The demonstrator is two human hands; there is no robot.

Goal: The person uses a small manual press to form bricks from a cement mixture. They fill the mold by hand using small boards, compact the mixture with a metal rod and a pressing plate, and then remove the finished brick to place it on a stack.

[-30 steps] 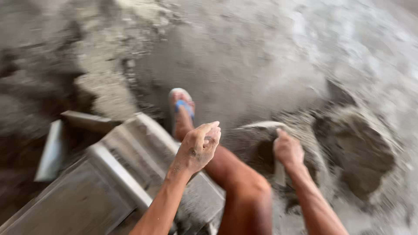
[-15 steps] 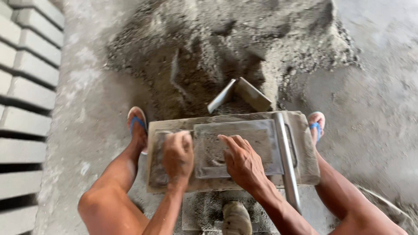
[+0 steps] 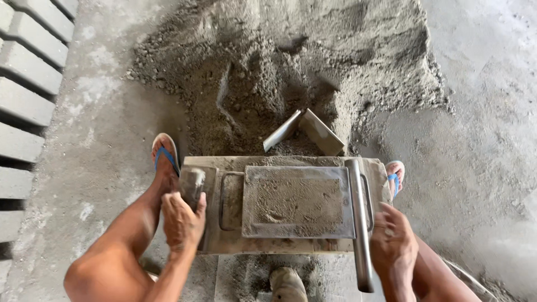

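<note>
Steel, grey and crusted with cement, the block mould [image 3: 285, 204] sits low in the frame's centre between my sandalled feet. Its flat rectangular press plate [image 3: 298, 201] lies on the packed mix. My left hand [image 3: 182, 223] has its fingers curled round the mould's left end; my right hand [image 3: 394, 240] wraps its right end beside the long round lever [image 3: 361, 223]. I judge the pressing step is in hand; next calls for a firm, level grip. Coarse damp mix [image 3: 291, 72] is heaped above, with smooth cast blocks [image 3: 28, 84] at left.

concrete floor [image 3: 112, 140] bears sand pile [image 3: 291, 72], mould [image 3: 285, 204].
</note>
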